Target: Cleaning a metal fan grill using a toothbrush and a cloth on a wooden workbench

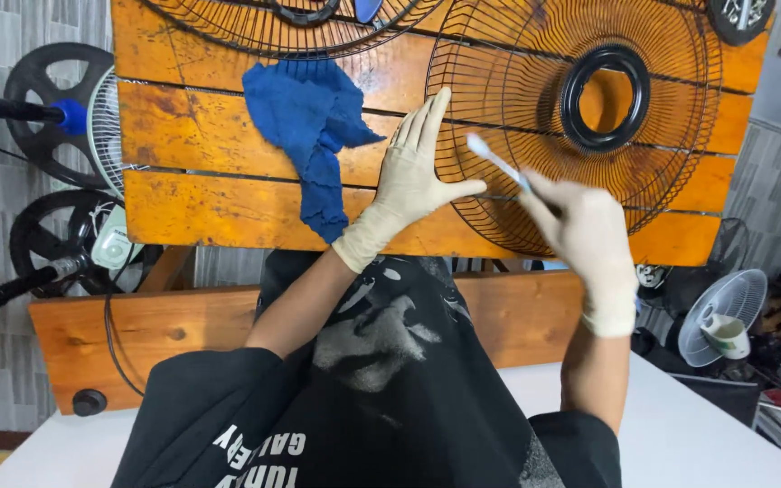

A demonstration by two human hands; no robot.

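Observation:
A black wire fan guard (580, 117) with a round centre ring lies on an orange wooden table (201, 136). My left hand (418, 163), in a pale glove, rests flat with fingers spread on the guard's left rim. My right hand (585, 235), also gloved, grips a thin brush-like tool with a pale tip (494, 158) that touches the guard's wires. A crumpled blue cloth (314, 122) lies on the table just left of my left hand.
A second wire guard (291, 23) lies at the table's far edge. Fan parts and stands (56, 108) crowd the floor at left. A small white fan (720, 316) stands at right. A wooden bench (137, 334) runs below the table.

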